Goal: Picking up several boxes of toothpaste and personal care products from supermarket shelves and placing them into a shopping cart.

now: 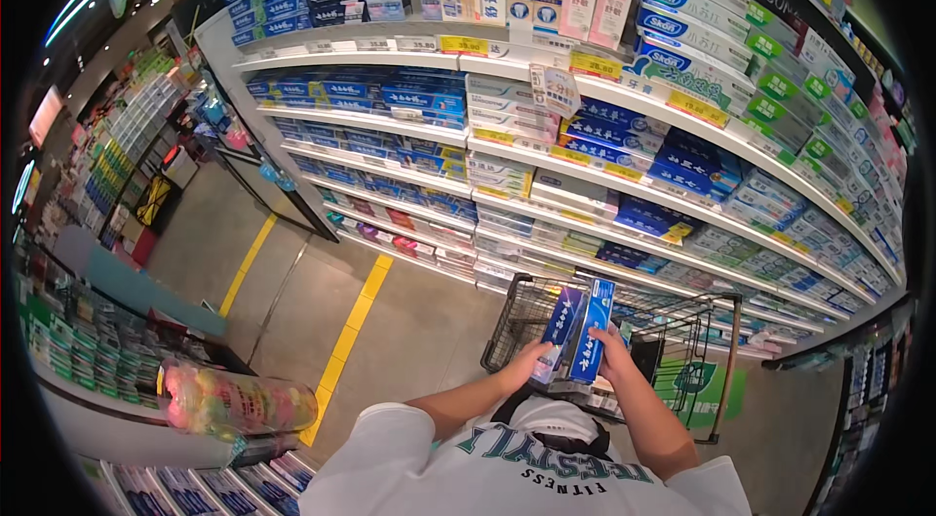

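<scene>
My left hand [532, 362] grips a dark purple toothpaste box [561, 320], its thumb along the side. Beside it, a brighter blue toothpaste box [595, 318] is in my right hand [613, 353]. Both cartons are held long side up, close together and slightly tilted, with white writing on their fronts. They are in front of my body, over a black wire shopping cart [504, 317]. The cart's handle [725, 370] lies to the right of my right hand. Part of the basket is hidden behind the cartons and my arms.
Ahead, white shelves [545, 149] carry stacked toothpaste boxes [698, 172] and price tags. Yellow tape [358, 318] marks the floor to the left. A clear jar of colourful items [238, 399] stands at the lower left, above a rack of packaged goods [212, 490].
</scene>
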The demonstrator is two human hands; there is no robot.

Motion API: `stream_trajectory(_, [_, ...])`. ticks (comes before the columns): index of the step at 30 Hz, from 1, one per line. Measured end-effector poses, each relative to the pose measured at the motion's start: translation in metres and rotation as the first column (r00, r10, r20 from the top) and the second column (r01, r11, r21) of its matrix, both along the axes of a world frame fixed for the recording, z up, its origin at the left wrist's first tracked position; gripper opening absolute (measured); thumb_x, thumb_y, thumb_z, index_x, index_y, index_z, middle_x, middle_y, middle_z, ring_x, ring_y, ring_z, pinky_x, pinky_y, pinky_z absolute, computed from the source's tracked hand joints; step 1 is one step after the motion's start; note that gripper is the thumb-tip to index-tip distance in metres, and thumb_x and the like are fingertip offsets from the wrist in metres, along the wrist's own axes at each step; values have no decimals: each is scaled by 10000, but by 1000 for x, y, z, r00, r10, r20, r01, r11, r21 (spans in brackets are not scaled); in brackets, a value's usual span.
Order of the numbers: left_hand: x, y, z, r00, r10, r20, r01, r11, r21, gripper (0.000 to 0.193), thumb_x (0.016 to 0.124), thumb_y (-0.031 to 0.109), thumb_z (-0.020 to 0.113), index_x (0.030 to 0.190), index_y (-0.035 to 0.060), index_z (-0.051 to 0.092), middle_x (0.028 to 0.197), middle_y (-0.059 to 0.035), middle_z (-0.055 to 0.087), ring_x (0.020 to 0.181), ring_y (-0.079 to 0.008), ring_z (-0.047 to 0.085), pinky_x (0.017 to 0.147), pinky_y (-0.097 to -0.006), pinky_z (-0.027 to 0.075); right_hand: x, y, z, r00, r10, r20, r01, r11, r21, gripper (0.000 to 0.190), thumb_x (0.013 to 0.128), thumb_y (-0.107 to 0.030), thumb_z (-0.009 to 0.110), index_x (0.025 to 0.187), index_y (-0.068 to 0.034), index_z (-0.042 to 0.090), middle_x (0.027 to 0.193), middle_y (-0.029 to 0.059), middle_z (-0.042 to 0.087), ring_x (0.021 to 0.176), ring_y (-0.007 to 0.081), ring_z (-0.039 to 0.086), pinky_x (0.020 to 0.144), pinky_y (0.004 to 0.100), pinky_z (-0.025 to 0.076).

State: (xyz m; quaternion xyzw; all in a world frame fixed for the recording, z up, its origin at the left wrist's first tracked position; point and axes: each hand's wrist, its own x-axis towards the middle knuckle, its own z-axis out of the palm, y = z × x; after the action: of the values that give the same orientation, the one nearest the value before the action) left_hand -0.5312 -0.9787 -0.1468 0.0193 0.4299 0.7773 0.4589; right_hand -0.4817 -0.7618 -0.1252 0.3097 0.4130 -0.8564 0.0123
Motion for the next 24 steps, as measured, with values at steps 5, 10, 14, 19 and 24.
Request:
stream_trajectory(5, [-1,-7,15,995,-18,-94,19,1000,20,317,989,309,458,1220,100,516,989,-76,659,859,-196,672,758,-353,553,-4,7,24,991,-72,-114,77,996,38,347,806,-35,702,1100,-98,528,955,40,622,890,185,631,808,367,529])
stream_trajectory(10, [2,-13,30,998,-8,-63,9,1000,18,328,981,273,473,1246,87,526,951,-50,647,816,-160,654,713,-303,533,-6,21,55,966,-204,-156,208,978,7,372,812,-63,701,1099,-100,467,968,51,583,907,196,606,827,388,518])
stream_trajectory(14, [3,-17,39,1000,-31,2,31,1000,-2,358,983,268,472,1286,77,499,998,-72,649,865,-187,664,760,-320,543,-2,32,87,954,-233,-191,235,972,-15,358,836,-80,683,1092,-97,433,960,56,574,882,205,613,822,403,522])
stream_trajectory(19, [9,-18,42,999,-41,-1,42,998,54,371,970,254,501,1299,85,484,1037,-93,644,886,-216,661,785,-341,540,8,39,128,936,-228,-268,244,969,29,365,848,-71,676,1115,-80,427,1029,76,577,957,205,606,892,405,507])
stream_trajectory(24, [15,-20,35,998,-41,50,38,997,63,371,971,243,501,1307,87,473,1074,-100,642,910,-243,661,800,-366,541,19,36,164,913,-219,-345,266,959,94,360,849,-89,673,1152,-91,480,1008,43,604,969,195,621,907,400,500])
